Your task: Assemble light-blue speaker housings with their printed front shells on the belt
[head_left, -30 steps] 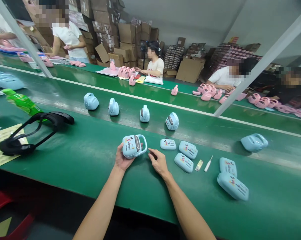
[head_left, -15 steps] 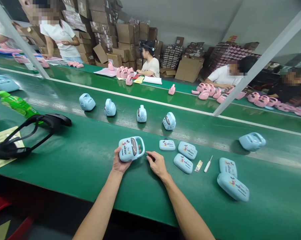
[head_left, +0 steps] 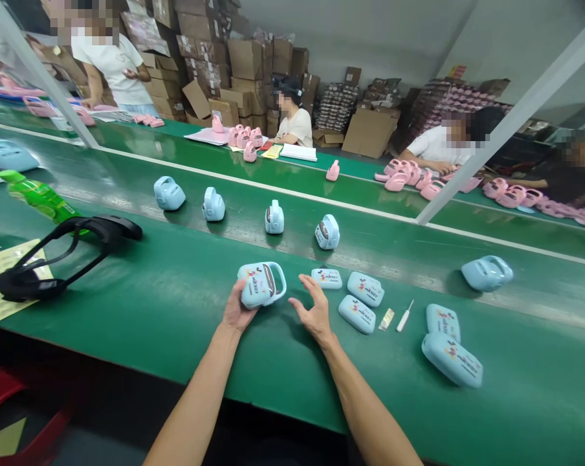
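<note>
My left hand [head_left: 237, 308] grips a light-blue rounded plastic device [head_left: 258, 285] with a loop handle, a dark window strip and a printed "Mickey" picture. It is held above the green work surface, handle to the right; the fingers behind it are mostly hidden. Just right of the handle, my right hand [head_left: 314, 310] is open, thumb and fingers apart, touching nothing. Beyond it lie light-blue printed pieces [head_left: 357, 314], several in all. Near them are a small clear packet [head_left: 386, 319] and a white-handled screwdriver-like tool [head_left: 405, 317]. Two more printed pieces [head_left: 452, 359] overlap at the right.
Several light-blue devices [head_left: 274, 218] stand on the belt ahead; another [head_left: 486, 273] lies farther right. A black headset-like strap frame [head_left: 69, 252] and a green bottle [head_left: 37, 195] are at left. White posts [head_left: 506, 123] rise across the belt. Co-workers sit and stand beyond, beside pink devices [head_left: 244, 137].
My right hand has opened, its fingers spreading and lifting from their curled pose. The device in my left hand has shifted slightly right and up in view, and the camera has moved a little.
</note>
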### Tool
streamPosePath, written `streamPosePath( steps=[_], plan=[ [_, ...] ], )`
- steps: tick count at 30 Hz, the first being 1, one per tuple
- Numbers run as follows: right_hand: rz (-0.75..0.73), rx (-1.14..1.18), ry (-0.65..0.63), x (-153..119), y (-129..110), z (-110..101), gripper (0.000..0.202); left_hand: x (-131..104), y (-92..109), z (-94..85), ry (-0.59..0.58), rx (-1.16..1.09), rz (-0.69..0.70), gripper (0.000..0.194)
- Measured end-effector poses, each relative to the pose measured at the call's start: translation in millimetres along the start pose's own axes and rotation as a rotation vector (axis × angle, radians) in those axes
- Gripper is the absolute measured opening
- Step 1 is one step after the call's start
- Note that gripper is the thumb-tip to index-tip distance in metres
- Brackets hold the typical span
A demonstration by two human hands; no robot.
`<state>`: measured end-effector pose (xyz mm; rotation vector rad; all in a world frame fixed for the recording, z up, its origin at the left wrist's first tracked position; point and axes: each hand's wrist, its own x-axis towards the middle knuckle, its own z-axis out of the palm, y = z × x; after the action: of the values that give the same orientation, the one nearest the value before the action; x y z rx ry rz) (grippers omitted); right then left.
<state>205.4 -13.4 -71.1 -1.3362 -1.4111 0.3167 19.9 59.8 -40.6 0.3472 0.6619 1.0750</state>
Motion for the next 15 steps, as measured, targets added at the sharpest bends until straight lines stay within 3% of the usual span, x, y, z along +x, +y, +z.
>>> streamPosePath(
  steps=[3,5,7,12,15],
  plan=[
    [-0.193,-0.061,-0.232,12,-16,-9,0.087,-15,-7,7.3,-0.005,0.249,0.011,0.067],
    [-0.294,-0.053,-0.426,20,-25,-13,0.098,-26,-9,12.0,-0.035,0.370,0.007,0.070],
    [-0.334,-0.026,-0.527,25,-30,-15,0.102,-35,-9,16.1,-0.014,0.458,0.039,0.073],
    [-0.328,-0.043,-0.552,22,-24,-11,0.116,-45,-9,20.3,0.065,0.541,0.060,0.081],
    [-0.326,-0.089,-0.542,21,-21,-9,0.112,-44,-10,20.5,0.060,0.497,0.063,0.078]
  ],
)
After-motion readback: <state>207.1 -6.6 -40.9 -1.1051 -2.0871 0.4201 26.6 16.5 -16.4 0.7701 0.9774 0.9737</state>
